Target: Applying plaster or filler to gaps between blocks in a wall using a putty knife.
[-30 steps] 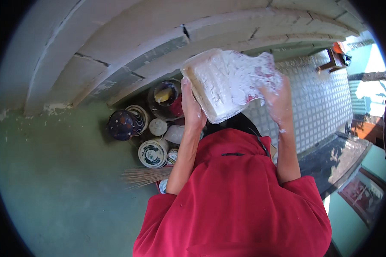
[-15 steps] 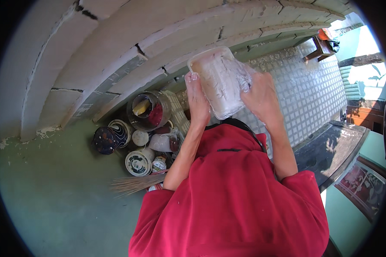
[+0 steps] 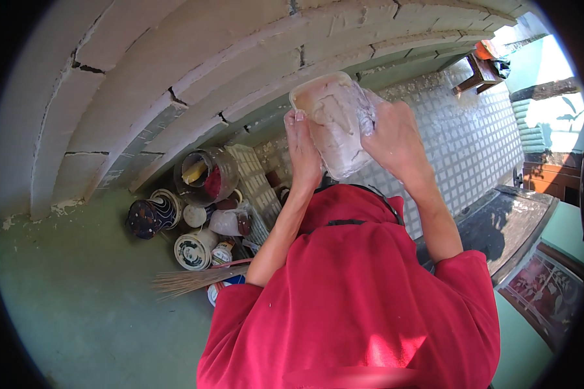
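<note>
A translucent plastic tub (image 3: 310, 98) with a rounded rectangular shape is held up in front of my chest. Thick white paste (image 3: 339, 126) lines it, ridged and smeared. My left hand (image 3: 303, 148) grips its left wall, with the thumb over the rim and some white on the fingertips. At the opposite side my right hand (image 3: 397, 137) is closed, its knuckles over the right rim. Whitish, paste-coated material shows beside those fingers; whether it is a tool or just paste I cannot make out.
A block wall (image 3: 253, 65) with cracked joints runs close ahead. At left on the green floor stand a clear bucket (image 3: 226, 170), a lidded white pail (image 3: 193, 249), several smaller containers and a stick broom (image 3: 191, 280). A dark-topped table (image 3: 493, 223) is at right, a wooden stool (image 3: 479, 74) farther off.
The view has shifted slightly, so the buckets sit farther left. The paste surface in the tub has a different shape, with a folded ridge now. Both hands keep their places on the tub.
</note>
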Demonstrator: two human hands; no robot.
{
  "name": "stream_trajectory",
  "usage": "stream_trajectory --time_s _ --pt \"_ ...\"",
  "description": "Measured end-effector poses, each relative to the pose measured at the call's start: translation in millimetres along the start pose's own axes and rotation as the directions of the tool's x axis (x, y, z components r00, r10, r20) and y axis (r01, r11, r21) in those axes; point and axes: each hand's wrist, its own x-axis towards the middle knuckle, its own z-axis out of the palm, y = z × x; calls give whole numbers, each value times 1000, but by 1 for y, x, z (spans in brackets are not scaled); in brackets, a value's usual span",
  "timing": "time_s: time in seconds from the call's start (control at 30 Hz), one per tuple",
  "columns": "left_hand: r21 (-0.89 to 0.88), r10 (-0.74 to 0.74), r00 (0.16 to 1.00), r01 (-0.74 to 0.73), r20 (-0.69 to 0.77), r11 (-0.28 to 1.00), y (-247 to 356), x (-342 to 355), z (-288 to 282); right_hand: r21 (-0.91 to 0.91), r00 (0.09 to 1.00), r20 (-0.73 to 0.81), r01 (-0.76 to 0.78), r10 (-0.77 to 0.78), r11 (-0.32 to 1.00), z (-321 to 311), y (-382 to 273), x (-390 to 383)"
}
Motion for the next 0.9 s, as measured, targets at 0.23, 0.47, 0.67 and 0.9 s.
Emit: stream_trajectory --time_s 0.23,0.47,0.67,0.9 --pt "293 -186 980 200 -76 935 -4 -4 22 0 991 -2 132 -132 991 18 15 -11" --pt "-99 -177 977 190 121 977 -53 1 -1 134 979 160 106 -127 985 -13 7 -2" --pt "-195 -200 969 226 144 954 -38 2 3 301 993 58 -114 101 947 -34 23 2" --pt "-274 -215 969 240 120 931 -22 11 7 264 988 49 -156 148 952 -31 29 0"
